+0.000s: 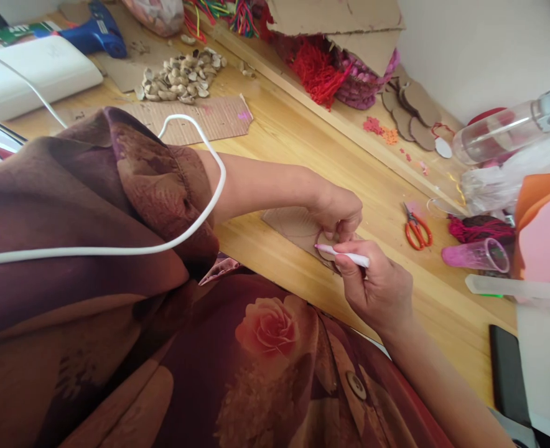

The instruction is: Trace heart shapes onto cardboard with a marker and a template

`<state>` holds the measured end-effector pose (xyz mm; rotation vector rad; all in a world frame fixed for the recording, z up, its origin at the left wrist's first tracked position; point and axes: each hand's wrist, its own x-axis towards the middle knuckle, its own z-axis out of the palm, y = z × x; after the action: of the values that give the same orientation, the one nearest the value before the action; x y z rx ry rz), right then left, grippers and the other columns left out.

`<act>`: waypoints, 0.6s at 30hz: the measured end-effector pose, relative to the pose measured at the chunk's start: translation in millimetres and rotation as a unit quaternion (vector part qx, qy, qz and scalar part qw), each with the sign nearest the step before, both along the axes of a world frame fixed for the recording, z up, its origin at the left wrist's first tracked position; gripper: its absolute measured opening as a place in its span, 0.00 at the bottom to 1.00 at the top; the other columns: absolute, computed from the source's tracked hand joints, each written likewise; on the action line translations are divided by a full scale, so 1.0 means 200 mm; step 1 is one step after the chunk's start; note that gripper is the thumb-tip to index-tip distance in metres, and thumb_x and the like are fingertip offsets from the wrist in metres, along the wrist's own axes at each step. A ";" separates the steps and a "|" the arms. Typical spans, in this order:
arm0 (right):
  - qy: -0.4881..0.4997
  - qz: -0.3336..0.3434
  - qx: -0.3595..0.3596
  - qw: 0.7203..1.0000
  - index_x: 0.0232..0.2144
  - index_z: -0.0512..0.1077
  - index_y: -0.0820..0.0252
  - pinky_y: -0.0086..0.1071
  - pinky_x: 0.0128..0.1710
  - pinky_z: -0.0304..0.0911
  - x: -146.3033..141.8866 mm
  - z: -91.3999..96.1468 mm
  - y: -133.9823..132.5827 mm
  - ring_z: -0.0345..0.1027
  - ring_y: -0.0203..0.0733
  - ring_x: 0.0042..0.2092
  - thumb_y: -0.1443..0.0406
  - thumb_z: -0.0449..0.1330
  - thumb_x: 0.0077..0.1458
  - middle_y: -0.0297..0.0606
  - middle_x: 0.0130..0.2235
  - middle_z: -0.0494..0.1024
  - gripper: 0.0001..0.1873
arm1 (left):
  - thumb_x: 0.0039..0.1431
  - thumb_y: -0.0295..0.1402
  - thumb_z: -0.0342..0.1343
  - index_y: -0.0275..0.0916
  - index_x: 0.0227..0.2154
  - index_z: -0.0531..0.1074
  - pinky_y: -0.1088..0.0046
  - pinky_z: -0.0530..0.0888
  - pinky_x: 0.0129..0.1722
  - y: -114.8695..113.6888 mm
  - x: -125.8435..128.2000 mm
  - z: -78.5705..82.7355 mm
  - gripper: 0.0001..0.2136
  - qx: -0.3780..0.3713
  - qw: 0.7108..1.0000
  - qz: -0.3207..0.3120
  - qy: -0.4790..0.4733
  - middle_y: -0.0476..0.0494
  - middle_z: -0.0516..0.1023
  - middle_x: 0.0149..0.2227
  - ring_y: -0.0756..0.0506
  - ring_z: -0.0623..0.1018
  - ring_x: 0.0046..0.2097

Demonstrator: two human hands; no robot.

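A brown cardboard piece (287,225) lies on the wooden table (303,143) near its front edge. My left hand (338,211) presses down on it with curled fingers, holding a small round cardboard disc (325,241) against it. My right hand (377,286) is closed around a white pen with a pink tip (343,254); the tip touches the edge of the disc. My dark floral sleeve hides the left forearm's upper part.
Orange-handled scissors (416,229) lie right of my hands. A pink plastic cup (478,255), yarn, a clear bottle (503,134), cardboard discs (410,109), a pile of shells (181,76), a blue glue gun (97,30) and a dark phone (508,373) surround the work spot. A white cable (195,218) crosses my arm.
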<state>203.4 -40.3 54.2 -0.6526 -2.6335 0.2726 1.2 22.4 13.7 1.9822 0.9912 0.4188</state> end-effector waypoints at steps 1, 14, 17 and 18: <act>0.000 0.004 0.003 1.000 0.41 0.76 0.55 0.31 0.28 0.64 0.01 0.00 0.00 0.77 0.39 0.29 0.55 0.55 0.71 0.36 0.32 0.84 0.14 | 0.46 0.16 0.58 0.37 0.32 0.84 0.66 0.71 0.49 0.00 0.00 0.01 0.15 -0.008 1.000 -0.012 0.006 0.52 0.84 0.35 0.48 0.74 0.41; -0.013 0.000 -0.001 1.000 0.40 0.76 0.56 0.32 0.29 0.67 0.12 0.01 -0.03 0.77 0.41 0.30 0.56 0.56 0.70 0.37 0.33 0.84 0.13 | 0.46 0.17 0.59 0.44 0.33 0.83 0.74 0.69 0.49 -0.01 -0.03 0.09 0.16 -0.017 0.995 -0.066 0.067 0.57 0.83 0.41 0.47 0.77 0.47; 0.008 0.015 0.003 1.000 0.42 0.76 0.55 0.32 0.31 0.68 0.11 -0.01 -0.03 0.79 0.41 0.33 0.57 0.56 0.71 0.38 0.35 0.85 0.12 | 0.47 0.18 0.58 0.45 0.28 0.81 0.74 0.69 0.47 -0.01 -0.03 0.10 0.13 -0.011 0.994 -0.075 0.084 0.58 0.82 0.38 0.48 0.78 0.46; 0.017 0.024 0.005 1.000 0.42 0.76 0.55 0.32 0.32 0.69 0.10 -0.02 -0.03 0.80 0.42 0.34 0.57 0.56 0.71 0.38 0.36 0.85 0.12 | 0.48 0.19 0.59 0.44 0.28 0.80 0.75 0.68 0.46 -0.02 -0.03 0.11 0.12 -0.008 0.993 -0.075 0.087 0.57 0.82 0.38 0.48 0.78 0.46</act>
<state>223.3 -45.5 50.0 -0.5780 -2.6192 0.2822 -3.9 19.0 35.9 2.0877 0.9400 0.1569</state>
